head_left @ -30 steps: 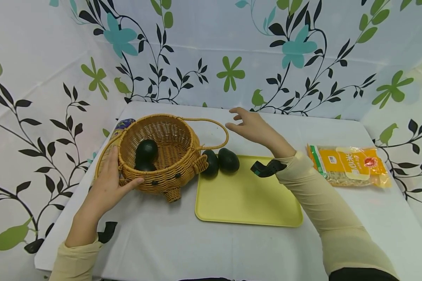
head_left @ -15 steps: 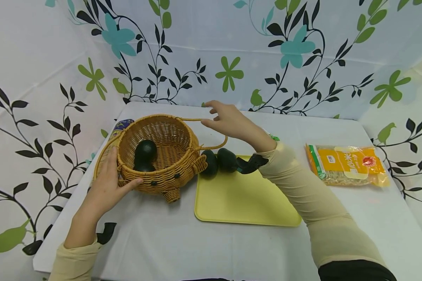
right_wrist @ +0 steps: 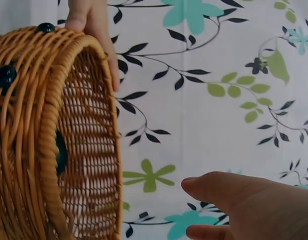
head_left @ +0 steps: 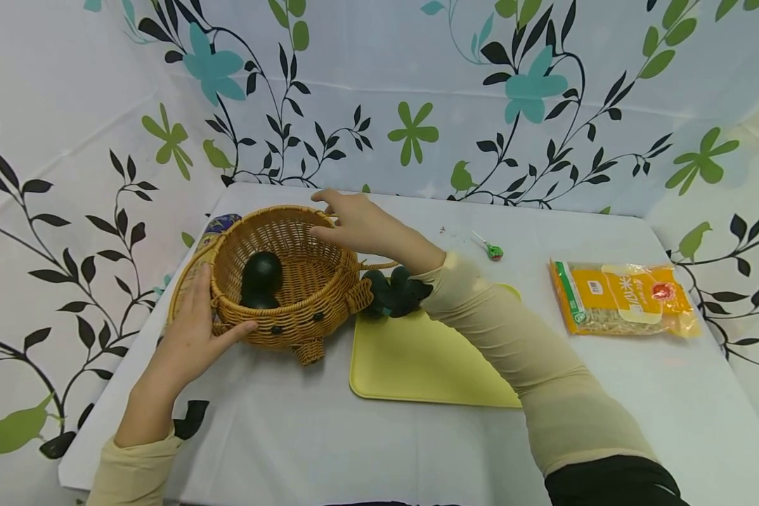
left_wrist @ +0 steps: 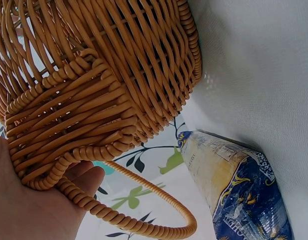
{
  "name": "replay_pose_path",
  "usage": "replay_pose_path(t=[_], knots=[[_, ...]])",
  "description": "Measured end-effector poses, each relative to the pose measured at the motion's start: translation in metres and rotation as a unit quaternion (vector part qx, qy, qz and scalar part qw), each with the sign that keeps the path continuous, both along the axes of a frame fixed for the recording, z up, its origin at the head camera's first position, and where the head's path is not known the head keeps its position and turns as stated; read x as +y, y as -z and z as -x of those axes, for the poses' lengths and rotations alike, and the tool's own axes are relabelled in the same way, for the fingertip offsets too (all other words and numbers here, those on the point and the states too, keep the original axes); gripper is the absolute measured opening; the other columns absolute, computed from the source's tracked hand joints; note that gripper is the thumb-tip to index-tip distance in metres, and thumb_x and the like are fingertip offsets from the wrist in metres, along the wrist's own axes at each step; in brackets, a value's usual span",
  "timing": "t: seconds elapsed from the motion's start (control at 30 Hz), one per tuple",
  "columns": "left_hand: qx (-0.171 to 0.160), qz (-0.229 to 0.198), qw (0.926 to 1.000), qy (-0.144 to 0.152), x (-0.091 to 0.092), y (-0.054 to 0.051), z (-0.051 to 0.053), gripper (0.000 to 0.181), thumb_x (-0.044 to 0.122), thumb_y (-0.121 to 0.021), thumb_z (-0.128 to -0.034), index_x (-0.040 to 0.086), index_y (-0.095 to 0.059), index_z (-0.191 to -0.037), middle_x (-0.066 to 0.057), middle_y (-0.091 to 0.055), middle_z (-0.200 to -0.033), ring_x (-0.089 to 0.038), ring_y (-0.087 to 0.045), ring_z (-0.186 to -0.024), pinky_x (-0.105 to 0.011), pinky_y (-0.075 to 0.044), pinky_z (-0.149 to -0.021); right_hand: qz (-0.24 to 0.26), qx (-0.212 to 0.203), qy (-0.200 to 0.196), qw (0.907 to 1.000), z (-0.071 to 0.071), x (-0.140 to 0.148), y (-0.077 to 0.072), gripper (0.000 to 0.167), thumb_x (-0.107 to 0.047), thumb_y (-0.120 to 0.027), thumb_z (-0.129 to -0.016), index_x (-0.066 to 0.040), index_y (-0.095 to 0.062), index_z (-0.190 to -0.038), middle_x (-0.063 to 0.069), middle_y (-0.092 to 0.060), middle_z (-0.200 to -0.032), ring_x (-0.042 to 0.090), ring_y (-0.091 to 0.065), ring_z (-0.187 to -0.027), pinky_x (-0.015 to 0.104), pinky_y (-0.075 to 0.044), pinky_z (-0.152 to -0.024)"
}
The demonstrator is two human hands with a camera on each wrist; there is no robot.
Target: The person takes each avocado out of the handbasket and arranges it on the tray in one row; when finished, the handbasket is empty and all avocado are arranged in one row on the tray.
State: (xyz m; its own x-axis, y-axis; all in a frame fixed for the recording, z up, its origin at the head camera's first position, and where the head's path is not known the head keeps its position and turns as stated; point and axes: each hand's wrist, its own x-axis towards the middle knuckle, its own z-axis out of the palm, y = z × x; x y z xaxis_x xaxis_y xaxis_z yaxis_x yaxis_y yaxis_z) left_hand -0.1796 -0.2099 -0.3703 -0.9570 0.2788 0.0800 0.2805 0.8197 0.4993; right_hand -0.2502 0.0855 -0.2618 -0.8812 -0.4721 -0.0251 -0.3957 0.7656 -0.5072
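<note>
A wicker basket [head_left: 291, 327] with a looped handle stands at the left of the table, with dark green avocados [head_left: 262, 273] inside. My left hand [head_left: 186, 344] rests against its left side, fingers spread; in the left wrist view the palm [left_wrist: 39, 205] lies by a woven lug of the basket [left_wrist: 74, 120]. My right hand [head_left: 370, 226] hovers over the basket's back right rim, fingers loosely bent, holding nothing. In the right wrist view that hand [right_wrist: 253, 205] is apart from the basket rim [right_wrist: 49, 130]. Under the right wrist, two more avocados [head_left: 377, 292] sit partly hidden beside the basket.
A yellow tray [head_left: 430, 365] lies right of the basket, partly under the right forearm. Behind it is a small green-wrapped lollipop [head_left: 494, 251]. An orange and yellow grain bag [head_left: 626, 299] lies at the right. A blue and cream package [left_wrist: 238, 185] is left of the basket.
My right hand has moved left, from behind the avocados to above the basket's back right rim. The lollipop has come into full view. My left hand and the basket have stayed put.
</note>
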Motion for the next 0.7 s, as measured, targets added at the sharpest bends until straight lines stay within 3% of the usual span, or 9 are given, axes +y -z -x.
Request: replay_pose_path(t=[0.23, 0.4, 0.6, 0.7], knots=[[0.008, -0.007, 0.9999, 0.009, 0.001, -0.001, 0.000, 0.110, 0.051, -0.063, -0.0844, 0.010, 0.014, -0.151, -0.018, 0.009, -0.159, -0.044, 0.000, -0.145, -0.073, -0.016, -0.104, -0.041, -0.018, -0.037, 0.9983, 0.003, -0.031, 0.017, 0.061, -0.036, -0.053, -0.095, -0.009, -0.033, -0.145, 0.007, -0.052, -0.138, 0.016, -0.059, -0.112, 0.029, -0.047, -0.097], [0.001, 0.001, 1.0000, 0.006, 0.000, -0.001, 0.000, 0.110, 0.052, -0.062, -0.0845, 0.010, 0.015, -0.150, -0.017, 0.010, -0.159, -0.044, 0.001, -0.145, -0.076, -0.017, -0.100, -0.072, -0.026, -0.053, 0.9956, 0.005, -0.045, 0.029, 0.058, -0.035, -0.054, -0.094, -0.007, -0.039, -0.142, 0.007, -0.060, -0.128, 0.016, -0.063, -0.098, 0.028, -0.049, -0.090], [0.005, -0.002, 0.9999, 0.009, -0.001, 0.000, 0.001, 0.110, 0.052, -0.062, -0.0848, 0.010, 0.015, -0.150, -0.017, 0.010, -0.159, -0.044, 0.000, -0.145, -0.073, -0.017, -0.103, -0.100, -0.041, -0.053, 0.9928, 0.009, -0.054, 0.041, 0.057, -0.036, -0.055, -0.094, -0.009, -0.041, -0.141, 0.006, -0.055, -0.135, 0.016, -0.059, -0.114, 0.029, -0.049, -0.096], [0.008, -0.006, 0.9999, 0.011, -0.001, 0.001, 0.001, 0.110, 0.051, -0.063, -0.0846, 0.010, 0.014, -0.151, -0.017, 0.009, -0.159, -0.044, -0.001, -0.145, -0.073, -0.017, -0.103, -0.109, -0.051, -0.056, 0.9912, 0.010, -0.057, 0.046, 0.056, -0.036, -0.055, -0.094, -0.009, -0.042, -0.141, 0.006, -0.057, -0.133, 0.016, -0.060, -0.113, 0.029, -0.049, -0.095]])
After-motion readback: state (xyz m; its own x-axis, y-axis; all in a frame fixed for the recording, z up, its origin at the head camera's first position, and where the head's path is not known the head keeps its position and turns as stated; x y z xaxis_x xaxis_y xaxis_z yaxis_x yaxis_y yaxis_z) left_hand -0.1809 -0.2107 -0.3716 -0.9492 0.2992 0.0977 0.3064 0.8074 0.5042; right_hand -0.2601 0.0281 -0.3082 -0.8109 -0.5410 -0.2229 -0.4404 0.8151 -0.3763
